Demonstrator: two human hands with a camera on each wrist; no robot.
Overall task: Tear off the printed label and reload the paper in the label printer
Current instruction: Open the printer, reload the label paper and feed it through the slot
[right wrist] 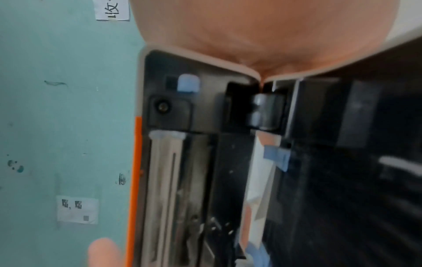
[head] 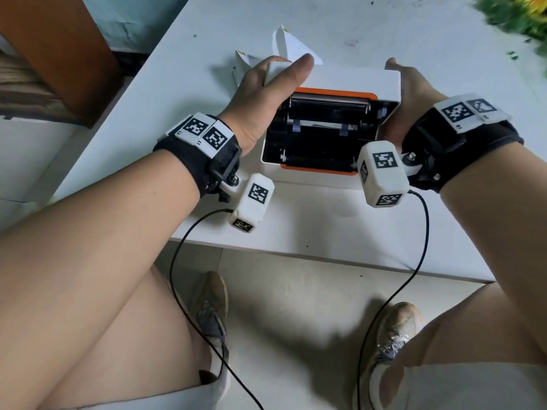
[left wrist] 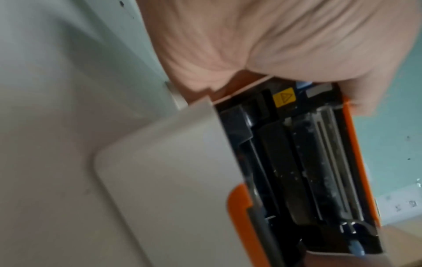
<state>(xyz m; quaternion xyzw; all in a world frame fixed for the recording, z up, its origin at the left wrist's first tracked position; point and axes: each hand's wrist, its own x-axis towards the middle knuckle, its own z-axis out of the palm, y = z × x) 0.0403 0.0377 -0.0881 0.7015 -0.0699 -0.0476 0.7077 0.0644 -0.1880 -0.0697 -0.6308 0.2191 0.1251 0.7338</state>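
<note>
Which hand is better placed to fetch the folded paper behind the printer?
Probably the left hand: it grips the open lid right beside the folded paper, whereas the right hand holds the lid's far side.

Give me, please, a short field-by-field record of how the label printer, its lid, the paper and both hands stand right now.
printer: label printer, white with orange trim, on the white table
lid: lid raised, black paper bay exposed
left hand: left hand grips the lid's left side, thumb on top
right hand: right hand grips the lid's right side
paper: folded white paper on the table behind the printer
</note>
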